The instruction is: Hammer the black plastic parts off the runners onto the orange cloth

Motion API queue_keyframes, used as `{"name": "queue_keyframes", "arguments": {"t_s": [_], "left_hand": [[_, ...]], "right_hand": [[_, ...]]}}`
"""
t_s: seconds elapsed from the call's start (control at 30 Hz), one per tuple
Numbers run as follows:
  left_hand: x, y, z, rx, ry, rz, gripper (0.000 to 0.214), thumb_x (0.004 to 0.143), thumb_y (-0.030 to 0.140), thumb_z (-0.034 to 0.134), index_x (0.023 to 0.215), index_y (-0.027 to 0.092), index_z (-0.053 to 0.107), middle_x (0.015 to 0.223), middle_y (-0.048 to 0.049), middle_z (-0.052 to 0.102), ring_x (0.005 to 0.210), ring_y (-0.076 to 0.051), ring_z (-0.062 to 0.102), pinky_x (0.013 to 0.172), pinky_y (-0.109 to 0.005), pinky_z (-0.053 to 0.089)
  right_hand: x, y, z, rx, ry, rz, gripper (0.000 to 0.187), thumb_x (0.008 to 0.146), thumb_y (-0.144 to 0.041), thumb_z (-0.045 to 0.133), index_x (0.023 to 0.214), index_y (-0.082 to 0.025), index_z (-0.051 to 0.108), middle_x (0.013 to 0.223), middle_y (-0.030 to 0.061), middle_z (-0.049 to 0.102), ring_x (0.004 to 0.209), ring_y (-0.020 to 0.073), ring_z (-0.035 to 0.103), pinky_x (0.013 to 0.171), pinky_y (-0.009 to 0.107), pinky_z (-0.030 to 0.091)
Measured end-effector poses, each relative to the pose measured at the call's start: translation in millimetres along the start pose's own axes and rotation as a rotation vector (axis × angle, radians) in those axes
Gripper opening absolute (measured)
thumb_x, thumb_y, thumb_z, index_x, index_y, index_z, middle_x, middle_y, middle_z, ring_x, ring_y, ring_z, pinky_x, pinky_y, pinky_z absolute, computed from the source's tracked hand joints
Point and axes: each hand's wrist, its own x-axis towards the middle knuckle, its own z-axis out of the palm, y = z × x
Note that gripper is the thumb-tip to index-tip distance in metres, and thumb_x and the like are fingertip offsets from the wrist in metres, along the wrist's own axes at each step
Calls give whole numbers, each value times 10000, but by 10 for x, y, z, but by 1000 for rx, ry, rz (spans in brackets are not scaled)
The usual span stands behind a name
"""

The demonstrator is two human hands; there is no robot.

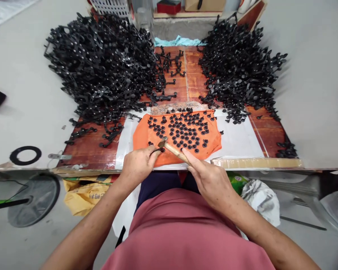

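My right hand (pixel 211 180) is closed round the wooden handle of a small hammer (pixel 170 147). Its metal head rests at the near left edge of an orange cloth (pixel 214 144). My left hand (pixel 139 163) pinches a small black part (pixel 157 150) right under the hammer head, fingers closed on it. Many small black round pieces (pixel 186 129) lie spread over the orange cloth.
A large heap of black metal strips (pixel 101 67) fills the left of the wooden board (pixel 90 146); a second heap (pixel 239 71) sits at the right. A white sheet (pixel 239 140) lies under the cloth. Bags (pixel 81 195) sit below the table edge.
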Motion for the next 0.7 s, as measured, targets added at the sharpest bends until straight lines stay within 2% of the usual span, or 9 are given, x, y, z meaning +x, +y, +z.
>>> {"name": "queue_keyframes", "arguments": {"t_s": [0.07, 0.2, 0.33, 0.5, 0.63, 0.7], "left_hand": [[-2, 7, 0, 0, 3, -7, 385, 1038, 438, 410, 1050, 247, 745, 949, -71, 809, 851, -250, 743, 636, -302, 403], [-9, 10, 6, 17, 3, -8, 386, 1038, 440, 413, 1085, 244, 742, 963, -80, 808, 857, -260, 743, 645, -308, 405], [-24, -2, 15, -26, -3, -3, 376, 1035, 434, 409, 1083, 254, 736, 985, -68, 806, 867, -246, 736, 660, -302, 398], [-49, -51, -5, -160, 38, 23, 399, 1031, 458, 363, 901, 239, 670, 807, -40, 741, 769, -212, 688, 653, -288, 366], [-55, -88, -42, -254, 26, 31, 379, 1019, 439, 326, 802, 236, 562, 697, -9, 635, 677, -181, 614, 646, -276, 349], [-54, -96, -47, -282, 30, 24, 369, 1011, 442, 318, 778, 236, 518, 684, -3, 602, 662, -175, 590, 649, -272, 346]], "right_hand": [[9, -21, -6, -8, 25, 3, 528, 1081, -261, 386, 1609, -252, 405, 1000, 76, 789, 839, 196, 735, 777, 288, 552], [57, -66, 2, -119, -56, 31, 525, 1056, -250, 453, 1581, -246, 462, 882, 65, 785, 704, 196, 716, 655, 267, 516], [62, -47, -87, 5, -62, 30, 545, 1053, -227, 444, 1597, -260, 431, 857, 37, 784, 699, 189, 728, 676, 266, 538], [-6, 50, -218, 121, 22, 89, 531, 1053, -228, 426, 1579, -291, 465, 1019, 48, 810, 844, 206, 771, 787, 295, 587], [-49, 125, -201, 107, 48, 109, 554, 1033, -209, 453, 1577, -313, 469, 1158, 48, 797, 902, 217, 783, 830, 321, 605], [-69, 142, -181, 108, 36, 118, 565, 1032, -212, 460, 1586, -323, 454, 1164, 39, 797, 922, 220, 785, 860, 334, 608]]}}
